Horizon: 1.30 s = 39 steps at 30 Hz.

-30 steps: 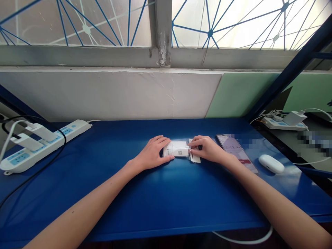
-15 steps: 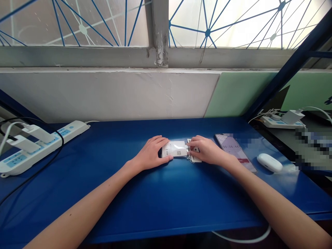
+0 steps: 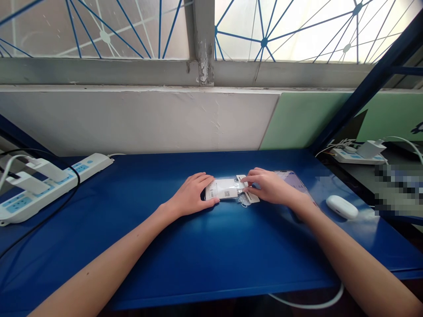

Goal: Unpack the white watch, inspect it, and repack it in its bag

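Note:
A small white packet (image 3: 224,189) with a printed label and a QR code lies on the blue desk. My left hand (image 3: 193,193) holds its left end, thumb at the near edge and fingers along the far edge. At the packet's right end, clear crinkled plastic (image 3: 243,200) sticks out beside a white card (image 3: 253,197), which sits askew. My right hand (image 3: 266,187) is pinched on this card, with the plastic close to the fingertips. The fingers partly cover the card, so its full shape is hidden.
A phone (image 3: 292,178) lies partly under my right forearm, and a white earbud case (image 3: 342,207) is to its right. At the left, a white power strip (image 3: 89,164) carries plugged-in chargers and a black cable (image 3: 78,185). A blue metal post (image 3: 350,99) slants up at the right.
My right hand has moved slightly right and away from me, and the white card has shifted right and turned with it. More clear plastic shows. My left hand and the packet have stayed nearly still.

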Each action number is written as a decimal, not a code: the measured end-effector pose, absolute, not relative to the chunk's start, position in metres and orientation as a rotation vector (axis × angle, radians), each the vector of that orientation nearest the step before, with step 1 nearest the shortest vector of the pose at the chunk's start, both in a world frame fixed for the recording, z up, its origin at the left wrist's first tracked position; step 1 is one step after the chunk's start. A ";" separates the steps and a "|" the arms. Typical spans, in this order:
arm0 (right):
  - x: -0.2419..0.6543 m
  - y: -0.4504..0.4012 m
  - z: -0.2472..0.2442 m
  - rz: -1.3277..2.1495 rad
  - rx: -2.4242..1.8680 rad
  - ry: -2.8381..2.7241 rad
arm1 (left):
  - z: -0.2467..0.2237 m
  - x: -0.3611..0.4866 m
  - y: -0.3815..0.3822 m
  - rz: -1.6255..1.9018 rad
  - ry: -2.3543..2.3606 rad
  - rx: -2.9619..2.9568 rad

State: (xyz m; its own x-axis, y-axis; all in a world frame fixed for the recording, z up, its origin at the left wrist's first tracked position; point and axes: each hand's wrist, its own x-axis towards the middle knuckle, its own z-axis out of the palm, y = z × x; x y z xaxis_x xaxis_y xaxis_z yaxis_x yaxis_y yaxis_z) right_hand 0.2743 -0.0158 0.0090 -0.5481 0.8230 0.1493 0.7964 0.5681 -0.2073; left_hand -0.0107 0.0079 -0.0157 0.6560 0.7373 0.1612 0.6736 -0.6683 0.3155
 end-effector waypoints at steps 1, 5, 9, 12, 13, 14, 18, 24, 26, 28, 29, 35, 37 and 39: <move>0.275 -0.016 0.011 0.170 -1.364 -2.575 | -0.016 -0.011 0.008 0.407 1.148 2.648; 0.280 -0.017 0.015 0.157 -1.383 -2.598 | -0.015 -0.010 0.008 0.404 1.151 2.653; 0.286 -0.016 0.016 0.192 -1.390 -2.603 | -0.017 -0.011 0.008 0.419 1.141 2.654; 0.289 -0.015 0.016 0.260 -1.451 -2.585 | -0.016 -0.011 0.008 0.437 1.132 2.640; 0.289 -0.015 0.017 0.292 -1.467 -2.579 | -0.016 -0.011 0.008 0.437 1.132 2.632; 0.290 -0.015 0.017 0.323 -1.468 -2.571 | -0.015 -0.011 0.007 0.431 1.133 2.625; 0.286 -0.015 0.014 0.378 -1.366 -2.505 | -0.012 -0.010 0.006 0.406 1.143 2.613; 0.273 -0.015 0.000 0.381 -1.245 -2.512 | -0.015 -0.010 0.007 0.425 1.141 2.627; 0.271 -0.015 -0.003 0.359 -1.233 -2.509 | -0.016 -0.011 0.007 0.429 1.137 2.629; 0.271 -0.015 -0.003 0.329 -1.230 -2.520 | -0.017 -0.011 0.007 0.429 1.140 2.637; 0.271 -0.015 -0.003 0.315 -1.228 -2.527 | -0.017 -0.011 0.007 0.426 1.142 2.643; 0.274 -0.015 0.001 0.303 -1.220 -2.546 | -0.016 -0.010 0.007 0.432 1.143 2.650; 0.275 -0.014 0.002 0.287 -1.257 -2.547 | -0.017 -0.010 0.008 0.438 1.142 2.649; 0.277 -0.014 0.004 0.277 -1.307 -2.546 | -0.018 -0.011 0.008 0.448 1.137 2.645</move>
